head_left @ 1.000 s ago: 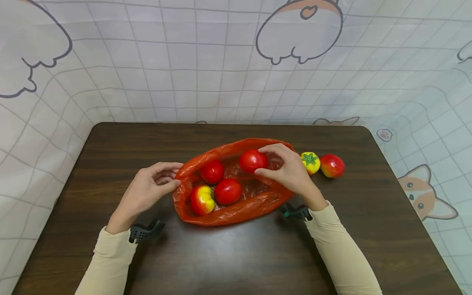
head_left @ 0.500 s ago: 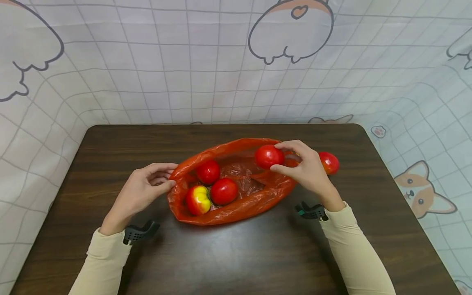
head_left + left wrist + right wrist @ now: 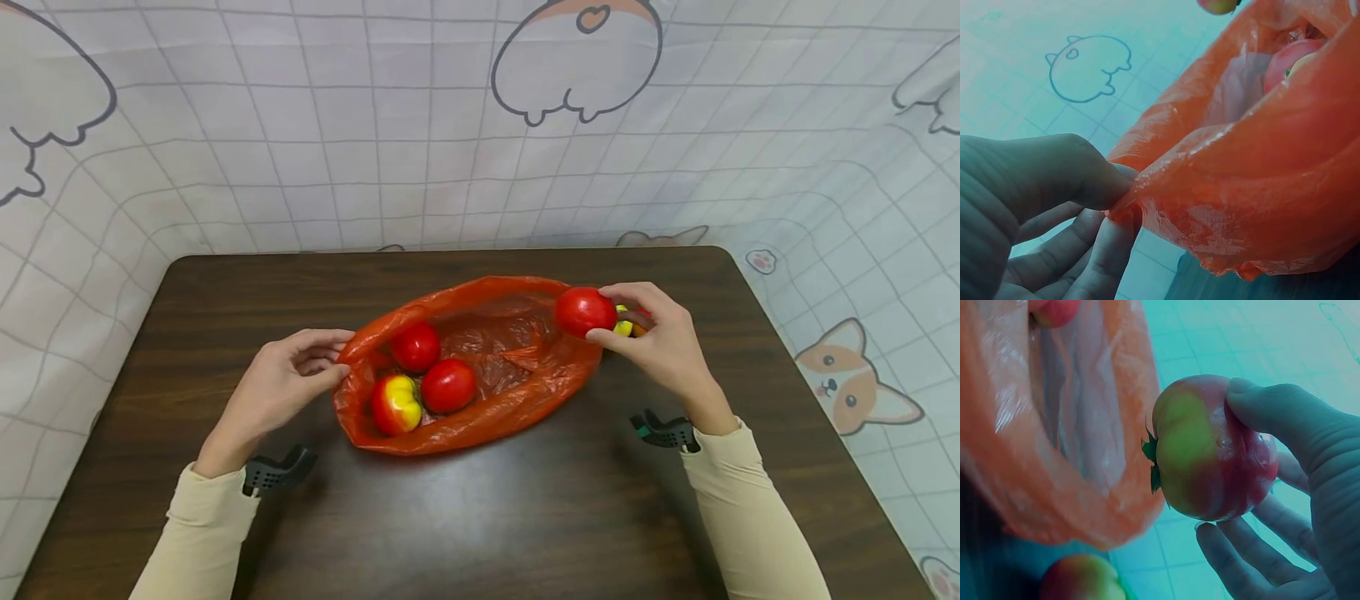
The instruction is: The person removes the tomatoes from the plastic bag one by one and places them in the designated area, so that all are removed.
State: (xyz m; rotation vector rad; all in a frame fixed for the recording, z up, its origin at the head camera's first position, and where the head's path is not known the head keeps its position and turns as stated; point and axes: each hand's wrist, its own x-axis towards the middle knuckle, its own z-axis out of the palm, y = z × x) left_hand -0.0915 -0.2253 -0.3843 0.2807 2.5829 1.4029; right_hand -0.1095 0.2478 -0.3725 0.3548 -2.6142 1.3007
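A red plastic bag [image 3: 525,400] lies with its mouth spread wide on the table. My left hand [image 3: 281,383] pinches its left rim between thumb and fingers, plain in the left wrist view. Inside, toward the left end, sit two red tomatoes [image 3: 448,386] and one red-and-yellow tomato [image 3: 396,405]. My right hand [image 3: 663,337] grips another tomato [image 3: 586,312] over the bag's right end. In the right wrist view that held tomato [image 3: 1210,450] shows a yellow-green patch and green leaves at its stem end.
Beyond the right hand a yellow fruit [image 3: 624,320] shows partly, mostly covered by the fingers. Low in the right wrist view a red-and-yellow fruit [image 3: 1082,578] lies outside the bag. The dark wooden table [image 3: 450,525] meets a grid-patterned cloth backdrop [image 3: 420,150].
My right hand has carried the tomato rightward, from above the middle of the bag to its right end. The left hand keeps its pinch on the rim. The head view has shifted slightly.
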